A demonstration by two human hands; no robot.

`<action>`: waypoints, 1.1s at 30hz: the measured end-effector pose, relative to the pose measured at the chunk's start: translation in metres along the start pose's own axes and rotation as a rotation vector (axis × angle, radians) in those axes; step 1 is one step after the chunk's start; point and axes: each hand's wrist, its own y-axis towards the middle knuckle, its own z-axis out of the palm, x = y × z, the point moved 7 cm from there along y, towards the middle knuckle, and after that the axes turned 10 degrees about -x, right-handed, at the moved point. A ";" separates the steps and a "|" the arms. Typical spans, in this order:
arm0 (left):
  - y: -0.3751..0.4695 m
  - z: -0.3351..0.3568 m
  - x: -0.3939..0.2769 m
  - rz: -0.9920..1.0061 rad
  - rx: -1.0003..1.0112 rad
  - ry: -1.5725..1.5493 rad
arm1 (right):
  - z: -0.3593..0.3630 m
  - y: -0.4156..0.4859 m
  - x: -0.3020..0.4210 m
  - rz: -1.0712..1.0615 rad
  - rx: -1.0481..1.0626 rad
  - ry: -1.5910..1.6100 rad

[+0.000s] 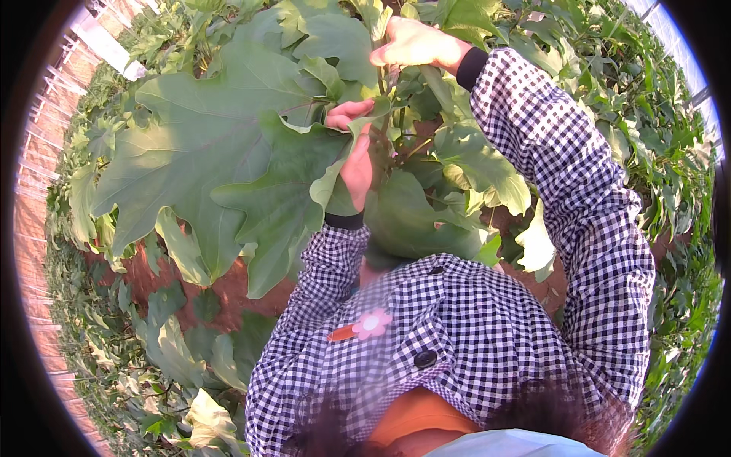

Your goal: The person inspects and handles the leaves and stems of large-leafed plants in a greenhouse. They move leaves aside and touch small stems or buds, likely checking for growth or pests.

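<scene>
A tall eggplant-like plant with broad lobed leaves point(194, 131) stands before me. My left hand point(357, 154) is among its leaves beside the main stem, fingers curled, palm partly covered by a leaf edge; whether it grips anything I cannot tell. Higher up, my right hand point(420, 45) is at the upper stem point(381, 80), thumb and fingers bent around the stem top; the fingertips are partly hidden, and what they pinch is unclear. Below the hands, a large smooth leaf point(422, 223) hangs close to my checked jacket point(485, 320).
Dense rows of similar plants point(639, 131) grow on both sides. Reddish soil point(228, 291) shows between the leaves. A pale strip point(108, 45) lies at the upper left, near a brownish wall or ground band point(43, 228) along the left rim.
</scene>
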 end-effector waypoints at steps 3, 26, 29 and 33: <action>0.002 0.002 -0.001 0.031 0.031 0.027 | -0.003 0.008 0.006 0.009 0.136 -0.110; 0.010 0.013 0.003 -0.074 0.047 -0.073 | -0.045 0.003 0.006 -0.027 -0.197 0.091; 0.017 0.011 -0.002 -0.080 0.042 -0.103 | -0.061 -0.001 0.027 0.094 -0.250 0.230; 0.024 0.019 0.000 -0.019 0.029 0.080 | -0.120 -0.042 0.066 0.116 -0.365 0.478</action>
